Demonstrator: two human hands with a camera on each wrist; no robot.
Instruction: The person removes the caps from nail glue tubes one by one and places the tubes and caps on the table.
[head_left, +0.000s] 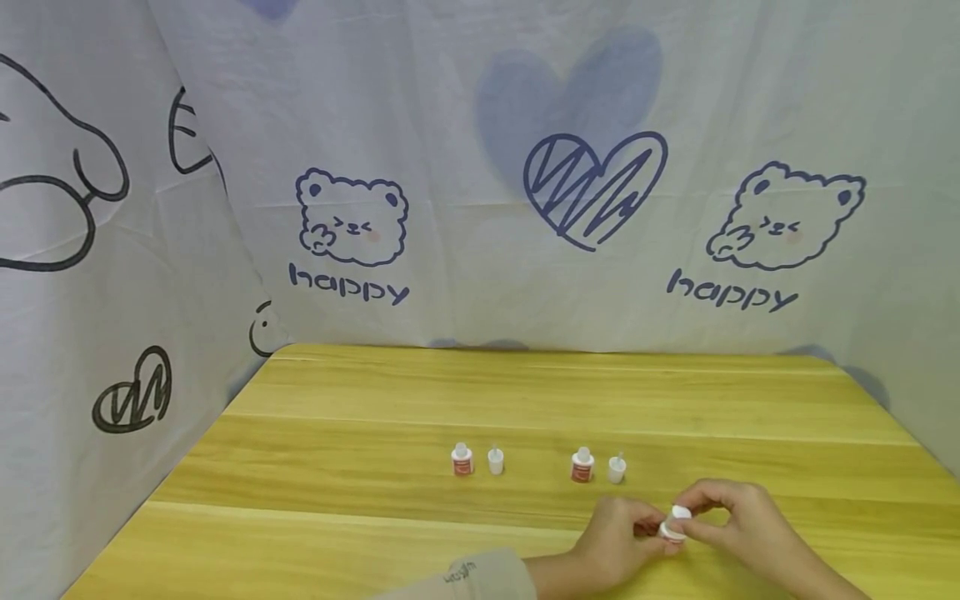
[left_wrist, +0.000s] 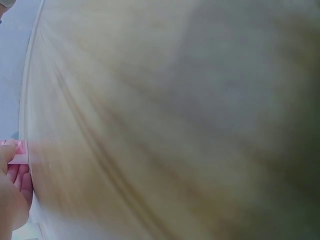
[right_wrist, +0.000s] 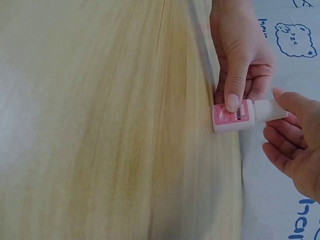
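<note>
At the front right of the table, my left hand (head_left: 611, 546) holds a small white bottle (right_wrist: 234, 116) with a pink label, thumb on the label. My right hand (head_left: 738, 517) pinches the bottle's white cap (right_wrist: 270, 110) between thumb and fingers. The cap sits at the bottle's neck; whether it is screwed tight I cannot tell. In the left wrist view, only part of the left hand (left_wrist: 17, 187) and the bottle's pink label (left_wrist: 20, 148) appear at the edge.
Farther back stand two similar bottles, an uncapped left one (head_left: 462, 461) and an uncapped right one (head_left: 582, 466). Beside each is a white cap, the left cap (head_left: 496, 461) and the right cap (head_left: 617, 468), stem upward. A printed cloth (head_left: 480, 275) hangs behind the wooden table (head_left: 337, 517).
</note>
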